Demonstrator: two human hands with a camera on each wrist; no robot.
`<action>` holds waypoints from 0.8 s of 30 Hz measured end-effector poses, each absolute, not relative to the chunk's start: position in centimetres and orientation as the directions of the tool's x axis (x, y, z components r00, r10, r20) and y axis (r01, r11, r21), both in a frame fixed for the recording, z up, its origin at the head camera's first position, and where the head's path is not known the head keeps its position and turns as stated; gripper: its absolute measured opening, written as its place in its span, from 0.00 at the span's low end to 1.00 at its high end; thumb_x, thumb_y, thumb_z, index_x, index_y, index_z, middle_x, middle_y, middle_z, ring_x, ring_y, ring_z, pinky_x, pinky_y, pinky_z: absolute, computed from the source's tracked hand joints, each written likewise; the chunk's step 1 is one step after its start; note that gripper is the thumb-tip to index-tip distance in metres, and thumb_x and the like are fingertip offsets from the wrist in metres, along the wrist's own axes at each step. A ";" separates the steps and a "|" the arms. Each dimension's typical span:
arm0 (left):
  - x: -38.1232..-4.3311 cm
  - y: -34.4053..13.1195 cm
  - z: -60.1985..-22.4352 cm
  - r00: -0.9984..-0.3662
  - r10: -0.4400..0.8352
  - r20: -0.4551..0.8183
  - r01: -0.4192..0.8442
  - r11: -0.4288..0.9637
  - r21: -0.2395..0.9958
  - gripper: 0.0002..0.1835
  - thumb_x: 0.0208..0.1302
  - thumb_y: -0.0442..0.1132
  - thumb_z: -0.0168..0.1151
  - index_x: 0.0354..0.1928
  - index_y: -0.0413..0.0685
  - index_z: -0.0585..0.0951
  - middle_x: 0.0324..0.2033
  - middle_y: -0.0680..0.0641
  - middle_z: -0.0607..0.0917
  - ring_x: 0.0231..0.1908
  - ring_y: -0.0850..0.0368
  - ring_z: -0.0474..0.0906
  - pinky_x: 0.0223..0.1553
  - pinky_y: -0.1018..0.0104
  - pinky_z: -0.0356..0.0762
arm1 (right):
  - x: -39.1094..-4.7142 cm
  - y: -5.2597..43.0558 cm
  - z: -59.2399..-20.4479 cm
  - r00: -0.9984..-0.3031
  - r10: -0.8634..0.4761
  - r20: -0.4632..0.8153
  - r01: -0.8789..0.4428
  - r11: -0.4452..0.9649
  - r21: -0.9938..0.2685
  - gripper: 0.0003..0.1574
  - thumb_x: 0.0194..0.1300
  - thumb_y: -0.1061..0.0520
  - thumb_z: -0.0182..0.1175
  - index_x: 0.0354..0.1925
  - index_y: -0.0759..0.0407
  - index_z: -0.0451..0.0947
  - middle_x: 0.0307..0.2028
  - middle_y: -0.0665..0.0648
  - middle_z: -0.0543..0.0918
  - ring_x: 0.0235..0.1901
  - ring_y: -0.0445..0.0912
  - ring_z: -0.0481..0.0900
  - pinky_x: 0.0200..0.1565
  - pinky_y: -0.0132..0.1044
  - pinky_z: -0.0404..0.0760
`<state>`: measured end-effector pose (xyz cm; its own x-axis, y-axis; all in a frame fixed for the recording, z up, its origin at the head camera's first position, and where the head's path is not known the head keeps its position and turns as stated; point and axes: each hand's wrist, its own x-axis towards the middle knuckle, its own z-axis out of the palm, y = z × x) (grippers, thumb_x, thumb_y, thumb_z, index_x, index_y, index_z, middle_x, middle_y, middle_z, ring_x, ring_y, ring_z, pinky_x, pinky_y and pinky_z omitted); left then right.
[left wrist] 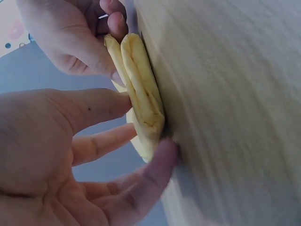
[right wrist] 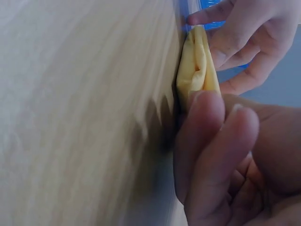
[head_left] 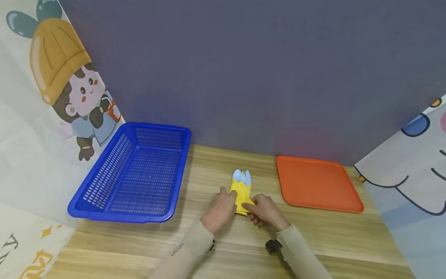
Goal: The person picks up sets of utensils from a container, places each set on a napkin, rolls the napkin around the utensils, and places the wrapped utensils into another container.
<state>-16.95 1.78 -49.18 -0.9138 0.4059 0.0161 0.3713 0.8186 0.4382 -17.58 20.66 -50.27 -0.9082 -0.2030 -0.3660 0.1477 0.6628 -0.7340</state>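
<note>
A folded yellow napkin (head_left: 241, 193) lies on the wooden table, wrapped around the lower part of a light blue spoon (head_left: 237, 175), a fork (head_left: 243, 176) and what looks like a knife (head_left: 248, 178). Their heads stick out at its far end. My left hand (head_left: 220, 208) holds the napkin's left side, thumb on top and fingertips along the edge and the table. At the lower right, my right hand (head_left: 266, 211) pinches the napkin edge, thumb above and the other fingers curled. Layered folds of the napkin (left wrist: 141, 84) show in the left wrist view. The handles are hidden inside.
To the left stands a blue perforated basket (head_left: 182, 170) with nothing in it. An orange tray (head_left: 318, 184) lies bare at the right. Behind the table (head_left: 240, 252) rises a grey panel (head_left: 244, 77), with printed cartoon sheets at both sides.
</note>
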 end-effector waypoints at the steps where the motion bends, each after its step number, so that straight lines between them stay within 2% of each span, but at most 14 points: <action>1: -17.1 1.7 -49.2 -0.916 0.401 0.012 0.359 0.806 0.470 0.13 0.65 0.37 0.68 0.48 0.40 0.78 0.33 0.42 0.73 0.24 0.54 0.71 0.23 0.65 0.73 | -17.6 20.6 -50.3 -0.907 -0.204 -0.369 0.151 0.660 -0.736 0.23 0.69 0.47 0.64 0.25 0.60 0.73 0.14 0.55 0.79 0.10 0.42 0.75 0.14 0.37 0.79; 5: -17.6 1.4 -49.5 -0.925 0.378 -0.037 0.288 0.761 0.582 0.23 0.63 0.36 0.69 0.57 0.34 0.75 0.37 0.38 0.76 0.27 0.51 0.74 0.29 0.60 0.79 | -17.7 20.6 -50.3 -0.899 -0.211 -0.383 0.164 0.648 -0.743 0.22 0.70 0.48 0.63 0.26 0.61 0.75 0.15 0.55 0.80 0.10 0.42 0.75 0.15 0.38 0.80; 8: -18.1 1.3 -49.7 -0.930 0.357 -0.085 0.226 0.741 0.632 0.29 0.63 0.37 0.69 0.61 0.31 0.72 0.39 0.37 0.77 0.34 0.48 0.75 0.37 0.54 0.80 | -17.7 20.7 -50.4 -0.895 -0.216 -0.390 0.174 0.635 -0.752 0.22 0.70 0.47 0.63 0.26 0.62 0.75 0.15 0.55 0.80 0.11 0.42 0.75 0.15 0.38 0.80; 11: -18.5 1.1 -49.9 -0.930 0.350 -0.113 0.185 0.712 0.678 0.30 0.63 0.40 0.69 0.62 0.30 0.71 0.39 0.38 0.79 0.37 0.46 0.76 0.39 0.51 0.79 | -17.8 20.9 -50.7 -0.891 -0.220 -0.398 0.185 0.624 -0.760 0.22 0.70 0.47 0.63 0.27 0.62 0.76 0.16 0.55 0.80 0.11 0.42 0.75 0.15 0.38 0.80; 13: -18.8 1.0 -50.0 -0.929 0.348 -0.128 0.161 0.690 0.706 0.30 0.64 0.42 0.68 0.61 0.31 0.72 0.39 0.40 0.81 0.38 0.48 0.77 0.39 0.53 0.79 | -17.9 21.0 -50.8 -0.888 -0.222 -0.404 0.193 0.617 -0.763 0.21 0.70 0.48 0.63 0.27 0.62 0.76 0.16 0.55 0.80 0.11 0.41 0.75 0.15 0.38 0.81; 20: -19.7 0.8 -50.3 -0.899 0.380 -0.218 0.046 0.577 0.815 0.13 0.66 0.43 0.66 0.41 0.41 0.78 0.24 0.48 0.79 0.19 0.56 0.78 0.21 0.64 0.78 | -18.0 21.2 -50.8 -0.881 -0.216 -0.420 0.220 0.600 -0.770 0.21 0.70 0.48 0.63 0.27 0.62 0.76 0.16 0.56 0.80 0.11 0.42 0.76 0.15 0.39 0.81; 24: -20.0 0.7 -50.5 -0.880 0.404 -0.249 -0.014 0.502 0.865 0.10 0.67 0.43 0.66 0.36 0.43 0.81 0.23 0.49 0.81 0.19 0.57 0.80 0.21 0.66 0.80 | -17.9 21.4 -50.7 -0.878 -0.217 -0.427 0.228 0.595 -0.771 0.22 0.70 0.48 0.63 0.26 0.62 0.76 0.16 0.56 0.80 0.11 0.42 0.76 0.15 0.40 0.81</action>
